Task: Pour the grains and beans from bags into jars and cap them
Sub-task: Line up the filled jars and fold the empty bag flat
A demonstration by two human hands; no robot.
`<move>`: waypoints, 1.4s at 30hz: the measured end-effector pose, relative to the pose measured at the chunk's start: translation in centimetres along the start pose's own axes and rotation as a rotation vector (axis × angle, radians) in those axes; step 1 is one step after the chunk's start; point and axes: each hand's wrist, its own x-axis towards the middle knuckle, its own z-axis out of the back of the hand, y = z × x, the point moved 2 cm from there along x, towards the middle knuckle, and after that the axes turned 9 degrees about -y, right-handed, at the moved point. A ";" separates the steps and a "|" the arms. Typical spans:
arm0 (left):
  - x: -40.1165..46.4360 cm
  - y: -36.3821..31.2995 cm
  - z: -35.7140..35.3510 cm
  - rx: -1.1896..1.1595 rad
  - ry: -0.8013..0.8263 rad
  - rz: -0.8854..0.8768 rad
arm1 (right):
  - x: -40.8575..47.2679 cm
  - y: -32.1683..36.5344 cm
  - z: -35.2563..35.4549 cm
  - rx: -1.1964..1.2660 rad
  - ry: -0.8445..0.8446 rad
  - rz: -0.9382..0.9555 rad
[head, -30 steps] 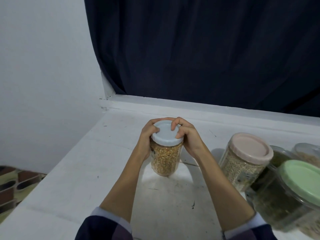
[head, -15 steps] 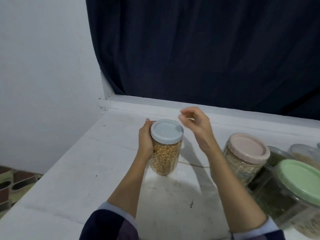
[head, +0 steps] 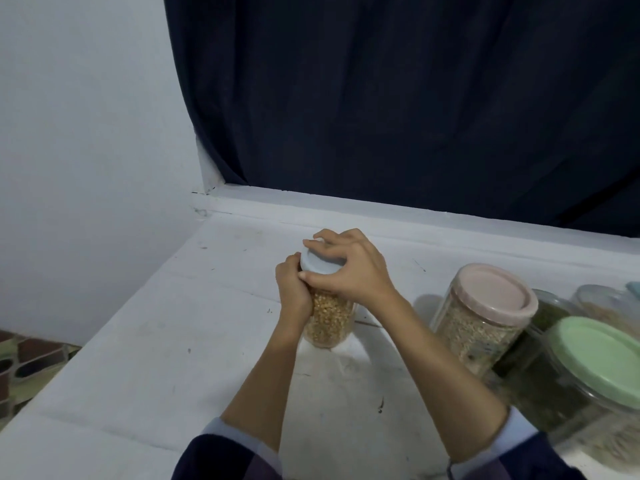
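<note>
A person stands at a white table (head: 145,341), seen from above through a head camera. Both forearms reach forward to one clear jar (head: 329,323) full of yellow kernels, standing upright on the table.

The left hand (head: 292,289) wraps its curled fingers around the upper side of the jar, just under the rim, holding it steady. The right hand (head: 349,268) sits on top, fingers and thumb curled over the edge of the pale blue lid (head: 317,263), gripping it from above.

Half a second ago the right hand was lifted off, hovering beside the lid with loose fingers; a second ago it was on the lid. Now it has come back down with a fresh grip. That lift-and-regrip suggests the lid is being screwed tight in repeated turns, so this jar looks nearly capped rather than newly covered.

To the right of the right hand, well apart from it, stand more jars. The nearest has a pink lid (head: 493,294) and pale grains inside. Beyond it is a larger jar with a green lid (head: 602,358) and dark green contents. Further jars sit behind these at the frame edge, too blurred to tell what they hold. No bags are in sight.

Beyond both hands hangs a dark curtain (head: 398,98) above the table's back ledge.
</note>
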 end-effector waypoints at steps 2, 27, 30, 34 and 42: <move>0.0 -0.1 0.0 0.005 -0.009 -0.006 | -0.2 0.4 -0.1 -0.036 -0.014 -0.007; -4.2 1.3 -6.4 0.296 0.825 0.113 | -1.3 -8.9 15.3 -0.637 0.835 -0.351; -3.9 1.8 -6.8 0.443 0.758 0.037 | -0.4 -9.9 14.9 -0.638 0.799 -0.310; -4.7 2.9 -8.6 0.363 0.686 0.000 | 1.2 -11.8 15.2 -0.657 0.773 -0.335; -4.8 5.8 -15.7 0.337 0.614 -0.062 | 4.2 -18.3 17.7 -0.683 0.692 -0.346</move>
